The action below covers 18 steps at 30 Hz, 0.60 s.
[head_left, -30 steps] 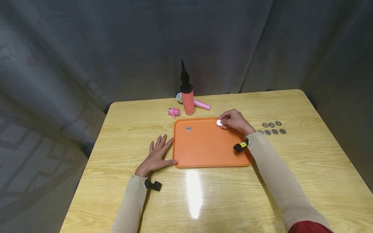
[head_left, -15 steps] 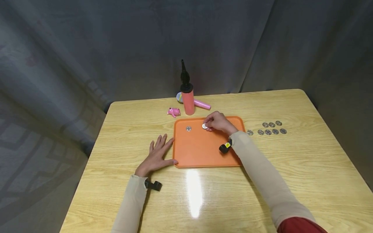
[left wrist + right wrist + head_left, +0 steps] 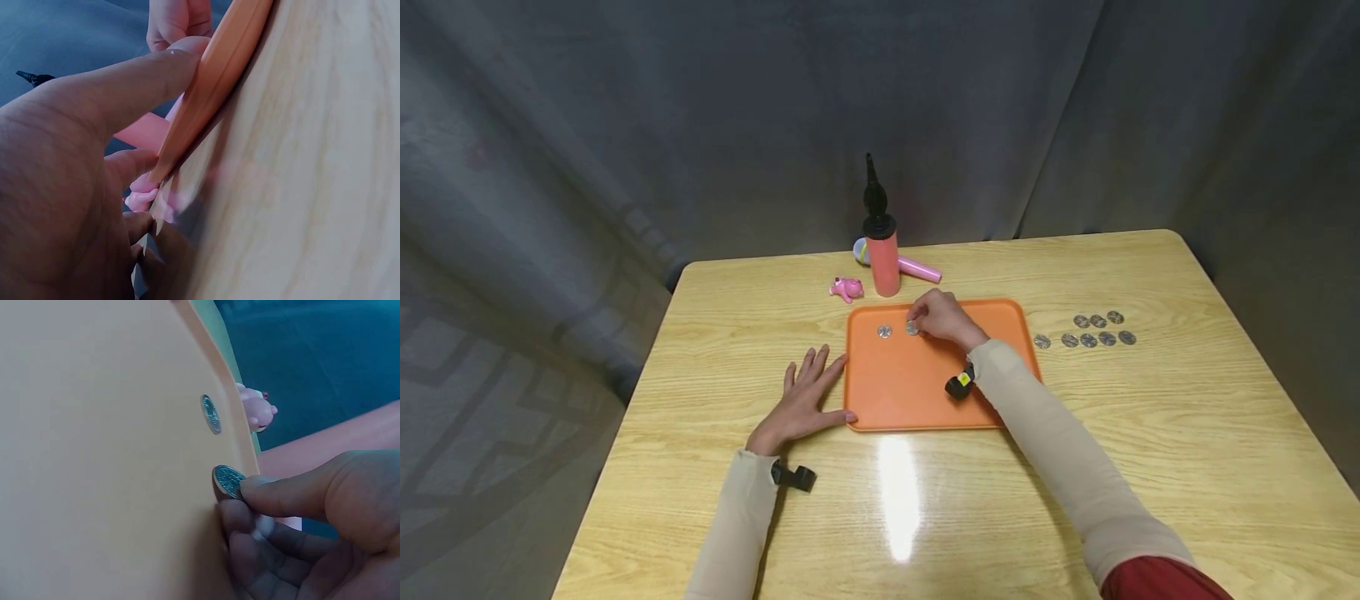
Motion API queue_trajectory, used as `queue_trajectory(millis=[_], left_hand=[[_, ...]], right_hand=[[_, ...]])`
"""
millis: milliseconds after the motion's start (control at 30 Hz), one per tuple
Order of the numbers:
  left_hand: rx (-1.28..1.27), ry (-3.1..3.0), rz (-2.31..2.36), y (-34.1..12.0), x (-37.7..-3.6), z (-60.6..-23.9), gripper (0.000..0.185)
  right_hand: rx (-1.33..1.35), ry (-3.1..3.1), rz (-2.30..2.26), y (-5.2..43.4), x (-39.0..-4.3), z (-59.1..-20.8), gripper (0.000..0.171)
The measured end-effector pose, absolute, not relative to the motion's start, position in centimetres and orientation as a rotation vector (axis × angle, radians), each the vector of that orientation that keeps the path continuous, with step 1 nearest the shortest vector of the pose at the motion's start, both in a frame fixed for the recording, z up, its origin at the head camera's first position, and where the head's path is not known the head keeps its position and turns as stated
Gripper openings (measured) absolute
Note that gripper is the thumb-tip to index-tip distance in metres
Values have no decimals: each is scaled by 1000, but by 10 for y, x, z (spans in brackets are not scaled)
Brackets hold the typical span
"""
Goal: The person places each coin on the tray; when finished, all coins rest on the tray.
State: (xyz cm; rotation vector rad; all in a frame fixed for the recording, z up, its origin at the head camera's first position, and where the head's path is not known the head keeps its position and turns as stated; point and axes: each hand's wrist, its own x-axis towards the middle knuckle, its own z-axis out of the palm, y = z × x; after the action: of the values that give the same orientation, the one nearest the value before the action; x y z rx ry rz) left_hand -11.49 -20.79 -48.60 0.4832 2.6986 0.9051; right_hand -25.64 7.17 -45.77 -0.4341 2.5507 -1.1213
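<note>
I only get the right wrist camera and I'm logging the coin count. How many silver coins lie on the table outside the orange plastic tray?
Observer: Eight silver coins lie on the wooden table, to the right of the orange plastic tray.
Operator: Where is the left hand?
Observer: The left hand lies flat on the table, touching the tray's left edge.
Operator: What is behind the tray?
Observer: A pink hand pump with a black nozzle, standing upright.
</note>
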Motion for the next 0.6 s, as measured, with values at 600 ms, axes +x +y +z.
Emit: queue_trajectory(millis=[600], left_hand=[[488, 2707, 888, -208, -116, -488, 99]], right_hand=[[-479, 2682, -996, 68, -252, -458, 19]])
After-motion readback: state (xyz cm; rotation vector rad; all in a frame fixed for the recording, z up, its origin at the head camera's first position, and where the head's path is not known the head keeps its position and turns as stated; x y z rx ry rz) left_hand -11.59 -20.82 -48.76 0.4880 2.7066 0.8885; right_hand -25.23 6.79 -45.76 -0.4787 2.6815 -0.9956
